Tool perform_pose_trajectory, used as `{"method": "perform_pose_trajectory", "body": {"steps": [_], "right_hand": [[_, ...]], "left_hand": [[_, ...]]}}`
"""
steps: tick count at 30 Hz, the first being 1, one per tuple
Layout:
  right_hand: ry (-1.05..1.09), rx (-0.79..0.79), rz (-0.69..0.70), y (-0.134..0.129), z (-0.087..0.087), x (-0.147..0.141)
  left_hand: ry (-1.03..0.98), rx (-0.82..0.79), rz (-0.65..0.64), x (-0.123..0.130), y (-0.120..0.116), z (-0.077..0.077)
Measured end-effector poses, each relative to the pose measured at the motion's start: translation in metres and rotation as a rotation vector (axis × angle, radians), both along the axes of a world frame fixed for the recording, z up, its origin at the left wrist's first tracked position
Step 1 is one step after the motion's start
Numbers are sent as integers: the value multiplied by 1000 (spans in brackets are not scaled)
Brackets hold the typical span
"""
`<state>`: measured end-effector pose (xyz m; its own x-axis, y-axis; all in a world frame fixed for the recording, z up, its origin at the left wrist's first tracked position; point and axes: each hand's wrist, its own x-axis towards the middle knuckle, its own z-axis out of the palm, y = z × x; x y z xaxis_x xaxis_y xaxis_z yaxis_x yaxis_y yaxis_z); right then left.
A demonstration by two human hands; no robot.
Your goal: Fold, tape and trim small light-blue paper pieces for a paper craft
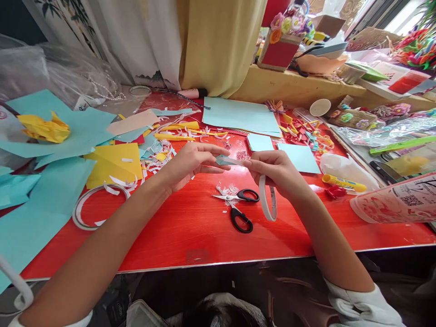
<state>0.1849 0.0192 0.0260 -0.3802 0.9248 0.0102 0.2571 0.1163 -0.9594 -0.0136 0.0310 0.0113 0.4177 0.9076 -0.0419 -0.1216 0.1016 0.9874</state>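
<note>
My left hand (pixel 194 165) is pinched on a small folded piece of light blue paper (pixel 222 160), its fingers pointing right. A whitish strip of tape (pixel 238 162) stretches from that paper to the thumb and forefinger of my right hand (pixel 277 171). From my right hand hangs a narrow roll of white tape (pixel 262 200), gripped at its top. Below both hands, scissors with black handles (pixel 242 195) lie on the red table (pixel 177 231) with their blades apart, beside a little heap of clear scraps (pixel 229 190).
A larger tape roll (pixel 77 213) lies at left near yellow paper (pixel 117 164) and light blue sheets (pixel 37 204). Blue sheets (pixel 241 116) are stacked at the back, with small blue squares (pixel 299 157) closer in. A glue stick (pixel 344 182) and a patterned cup (pixel 395 200) are at right.
</note>
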Motion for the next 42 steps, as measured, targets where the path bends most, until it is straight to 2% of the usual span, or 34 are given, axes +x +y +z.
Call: {"method": "perform_pose_trajectory", "body": {"steps": [8,23,42], "right_hand": [[107,-43,38,2,-6,2],[132,-106,61,6,-11,2],[56,-27,-18,6,-10,-1]], "left_hand": [[-42,-58,6,2,0,1],[-37,-61,5,2,-2,2],[-16,10,9,0,-1,0]]}}
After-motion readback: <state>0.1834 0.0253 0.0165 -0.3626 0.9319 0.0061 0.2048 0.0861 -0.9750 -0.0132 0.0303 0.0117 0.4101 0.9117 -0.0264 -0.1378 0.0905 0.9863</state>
